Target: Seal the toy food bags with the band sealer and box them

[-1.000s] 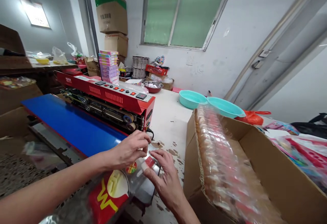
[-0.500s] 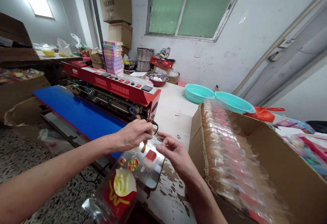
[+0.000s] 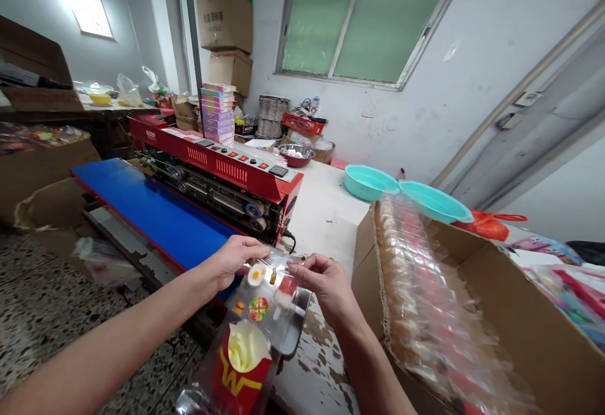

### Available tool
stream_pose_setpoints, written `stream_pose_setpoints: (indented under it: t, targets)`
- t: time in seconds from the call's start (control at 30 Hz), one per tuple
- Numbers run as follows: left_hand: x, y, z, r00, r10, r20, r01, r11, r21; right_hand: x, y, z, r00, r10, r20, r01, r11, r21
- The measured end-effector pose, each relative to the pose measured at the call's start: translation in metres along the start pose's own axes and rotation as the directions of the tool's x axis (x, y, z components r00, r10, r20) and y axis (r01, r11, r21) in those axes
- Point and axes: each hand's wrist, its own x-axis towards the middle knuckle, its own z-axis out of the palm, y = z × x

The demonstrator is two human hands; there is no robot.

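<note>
While your L hand [image 3: 234, 260] pinches the top edge of a clear plastic bag [image 3: 275, 260] btwn thumb & fingers, your R hand [image 3: 326, 282] pinches the same edge farther R, thumb vs. forefinger. Bag's in front of you, hanging down & overlapping a silver metal plate [image 3: 301, 321]; can't tell if they touch. Inside, top to btm: a white-and-yellow fried-egg pc. [image 3: 256, 274], small brown bottle-shaped pc. [image 3: 273, 276], red-and-white pc. [image 3: 286, 292], round multicolored pizza-like pc. [image 3: 258, 308], & near the btm a red fries carton w/ yellow W [image 3: 241, 371]. Just past your L hand: red metal machine [image 3: 222, 169] w/ flat blue belt [image 3: 151, 210]. To your R: open brown cardboard box [image 3: 366, 276] w/ a row of shiny clear-wrapped packs [image 3: 416, 289].
</note>
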Motion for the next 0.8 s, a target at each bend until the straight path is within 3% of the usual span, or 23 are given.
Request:
stream_pose_setpoints:
  t: [0.23, 0.57, 0.8]
  targets:
    - [0.024, -0.017, 0.001, 0.984, 0.077, -0.161, -0.096, 0.988, -0.119, 0.012, 0.014, 0.008, 0.997, 0.003, -0.073, -0.006, 0.999, -0.043]
    - [0.027, -0.007, -0.023, 0.987, -0.032, -0.160, 0.019, 0.996, -0.083, 0.064, 0.020, 0.011, 0.978, -0.013, -0.210, 0.027, 0.998, 0.060]
    - [0.053, 0.001, -0.038, 0.980, -0.018, -0.198, 0.002, 0.996, -0.084, 0.107, 0.031, 0.029, 0.959, -0.004, -0.283, 0.026, 0.997, 0.073]
